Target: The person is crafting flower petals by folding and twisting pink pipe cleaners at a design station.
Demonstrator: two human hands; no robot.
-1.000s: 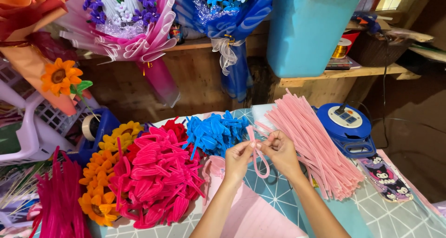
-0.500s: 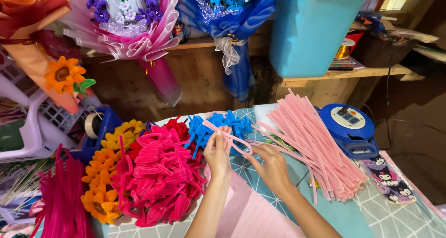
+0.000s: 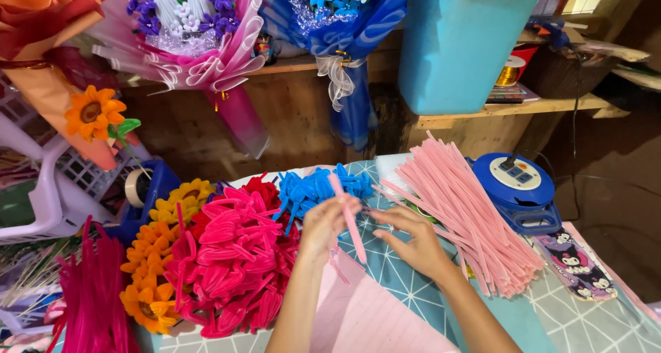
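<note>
My left hand (image 3: pixel 325 223) pinches a folded light pink pipe cleaner (image 3: pixel 349 219), held over the table beside a heap of hot pink pipe-cleaner petals (image 3: pixel 234 256). My right hand (image 3: pixel 413 239) has its fingers spread, palm down, and reaches toward a fanned bundle of straight light pink pipe cleaners (image 3: pixel 461 208) lying to its right. Its fingertips touch the nearest strands. A pile of blue pipe-cleaner shapes (image 3: pixel 313 188) lies just beyond my left hand.
Yellow and orange pipe-cleaner flowers (image 3: pixel 155 256) and magenta stems (image 3: pixel 89 305) lie at left. A blue round extension reel (image 3: pixel 516 188) sits at right. Wrapped bouquets (image 3: pixel 200 43), a blue bin (image 3: pixel 465 43) and a wooden shelf (image 3: pixel 544 106) stand behind. Pink paper (image 3: pixel 372 318) lies near me.
My left hand carried the bent pink pipe cleaner leftward and now holds it alone. My right hand let go and moved toward the light pink bundle.
</note>
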